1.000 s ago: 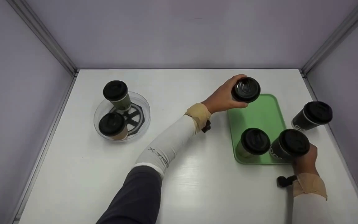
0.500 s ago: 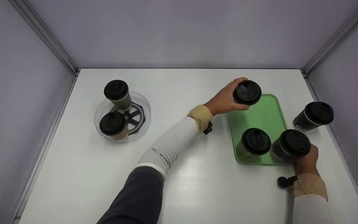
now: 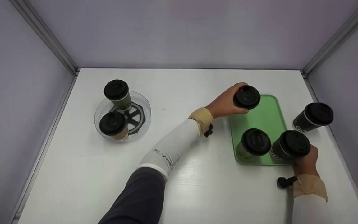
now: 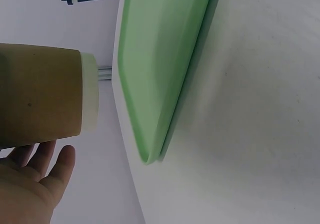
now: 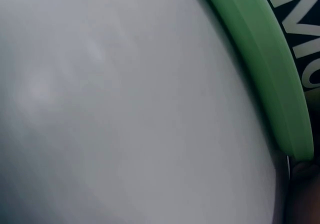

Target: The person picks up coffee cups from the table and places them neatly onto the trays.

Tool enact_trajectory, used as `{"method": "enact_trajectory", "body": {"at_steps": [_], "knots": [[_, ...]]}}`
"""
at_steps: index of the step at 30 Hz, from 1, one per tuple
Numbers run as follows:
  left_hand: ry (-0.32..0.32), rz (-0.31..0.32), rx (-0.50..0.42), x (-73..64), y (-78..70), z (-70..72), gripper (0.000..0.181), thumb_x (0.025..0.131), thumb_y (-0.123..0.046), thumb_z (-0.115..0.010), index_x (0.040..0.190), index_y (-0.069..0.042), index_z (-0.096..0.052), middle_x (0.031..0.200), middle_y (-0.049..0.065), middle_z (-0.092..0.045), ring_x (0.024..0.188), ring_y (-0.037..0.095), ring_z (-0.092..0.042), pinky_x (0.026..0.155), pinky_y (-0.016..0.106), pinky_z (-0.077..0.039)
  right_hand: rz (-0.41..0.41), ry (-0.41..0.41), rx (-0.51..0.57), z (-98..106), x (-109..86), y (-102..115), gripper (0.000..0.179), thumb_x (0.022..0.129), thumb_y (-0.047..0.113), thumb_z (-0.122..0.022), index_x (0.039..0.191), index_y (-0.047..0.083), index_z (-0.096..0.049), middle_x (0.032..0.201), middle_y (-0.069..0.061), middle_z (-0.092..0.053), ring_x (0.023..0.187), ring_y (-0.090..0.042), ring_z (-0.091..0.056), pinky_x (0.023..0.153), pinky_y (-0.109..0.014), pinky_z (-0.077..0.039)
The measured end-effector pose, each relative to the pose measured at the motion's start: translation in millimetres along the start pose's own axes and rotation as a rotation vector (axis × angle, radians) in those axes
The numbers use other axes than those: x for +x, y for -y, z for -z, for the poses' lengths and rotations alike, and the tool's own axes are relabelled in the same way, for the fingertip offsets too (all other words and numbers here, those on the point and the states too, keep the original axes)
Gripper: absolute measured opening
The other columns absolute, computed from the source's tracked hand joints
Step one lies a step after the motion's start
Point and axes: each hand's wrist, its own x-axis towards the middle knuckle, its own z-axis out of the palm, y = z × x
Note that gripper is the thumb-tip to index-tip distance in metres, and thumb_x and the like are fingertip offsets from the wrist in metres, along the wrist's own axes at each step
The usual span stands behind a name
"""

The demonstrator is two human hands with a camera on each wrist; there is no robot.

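Note:
My left hand [image 3: 227,101] grips a brown paper coffee cup [image 4: 42,96] with a black lid [image 3: 246,97], its base raised over the far left part of the green tray [image 3: 267,115]. My right hand [image 3: 306,160] is at the tray's near right corner, holding a dark coffee cup [image 3: 280,152] with white lettering; its fingers are mostly hidden behind the cup. To the left of this cup, another lidded cup [image 3: 244,150] stands upright on the tray. In the right wrist view, the tray's edge [image 5: 270,68] runs beside the lettered cup [image 5: 302,28].
Right of the tray stands another dark lidded cup [image 3: 306,120]. At the left, a clear round dish [image 3: 146,124] bears a greenish cup [image 3: 123,102] and a brown cup [image 3: 121,133], both lidded. Grey walls [image 3: 185,34] enclose the white table [image 3: 191,186] at the back and sides.
My left hand has moved slightly nearer the viewer with the brown cup, over the tray. The right hand and the other cups stay where they were.

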Motion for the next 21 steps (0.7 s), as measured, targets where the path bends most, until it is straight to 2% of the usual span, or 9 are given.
{"method": "enact_trajectory", "body": {"at_steps": [1,4,6,8,11,17,21], "knots": [[0.001,0.006,0.002,-0.2,0.8,-0.7,0.094,0.076,-0.036,-0.083,0.150,-0.024,-0.027,0.142,-0.010,-0.039,0.127,-0.001,-0.035,0.104,0.020,-0.029,-0.060,0.002,0.043,-0.1,0.6,0.7,0.016,0.092,-0.004,-0.060,0.078,0.003,-0.066,0.067,0.018,-0.057,0.065,0.001,-0.048,0.064,-0.014,-0.039],[-0.002,0.015,0.008,-0.2,3.2,-3.3,0.094,0.076,-0.036,-0.083,0.150,-0.024,-0.027,0.141,-0.010,-0.039,0.127,-0.001,-0.035,0.104,0.020,-0.028,-0.098,0.030,0.025,0.0,1.2,1.2,0.016,0.095,0.001,-0.057,0.082,0.005,-0.066,0.070,0.015,-0.058,0.068,-0.003,-0.049,0.066,-0.015,-0.040],[-0.001,0.022,0.009,0.1,4.6,-5.4,0.094,0.076,-0.035,-0.083,0.150,-0.024,-0.027,0.140,-0.011,-0.040,0.126,-0.002,-0.035,0.104,0.019,-0.028,-0.080,0.045,-0.020,0.3,1.0,0.9,0.015,0.097,0.002,-0.055,0.086,0.002,-0.066,0.072,0.011,-0.059,0.069,-0.005,-0.049,0.066,-0.015,-0.040],[0.006,0.023,0.008,0.5,5.9,-7.9,0.093,0.076,-0.035,-0.083,0.150,-0.024,-0.028,0.139,-0.010,-0.040,0.125,-0.001,-0.036,0.103,0.020,-0.029,-0.023,0.049,-0.102,0.6,0.3,-0.1,0.012,0.096,0.001,-0.056,0.088,0.000,-0.065,0.073,0.010,-0.059,0.069,-0.004,-0.049,0.066,-0.015,-0.039],[0.020,0.036,0.014,0.0,6.8,-11.2,0.094,0.076,-0.036,-0.083,0.150,-0.024,-0.028,0.139,-0.010,-0.041,0.124,-0.001,-0.037,0.103,0.020,-0.030,0.018,0.047,-0.141,1.0,-0.8,-0.2,0.011,0.096,0.000,-0.056,0.090,-0.002,-0.065,0.074,0.009,-0.059,0.069,-0.003,-0.050,0.066,-0.014,-0.039],[0.035,0.056,0.045,-2.2,6.4,-16.7,0.096,0.075,-0.039,-0.083,0.152,-0.022,-0.027,0.139,-0.008,-0.041,0.124,0.000,-0.037,0.102,0.020,-0.030,0.013,0.033,-0.121,2.6,-1.6,1.8,0.012,0.094,-0.001,-0.056,0.086,-0.001,-0.065,0.071,0.009,-0.058,0.066,-0.005,-0.048,0.064,-0.015,-0.039],[0.038,0.059,0.058,-2.5,7.8,-19.7,0.097,0.074,-0.039,-0.084,0.151,-0.020,-0.028,0.140,-0.007,-0.042,0.125,0.001,-0.037,0.103,0.020,-0.030,-0.069,0.045,-0.026,3.5,-0.9,2.0,0.014,0.095,0.002,-0.057,0.085,0.004,-0.066,0.071,0.011,-0.059,0.068,-0.006,-0.048,0.066,-0.015,-0.040]]}}
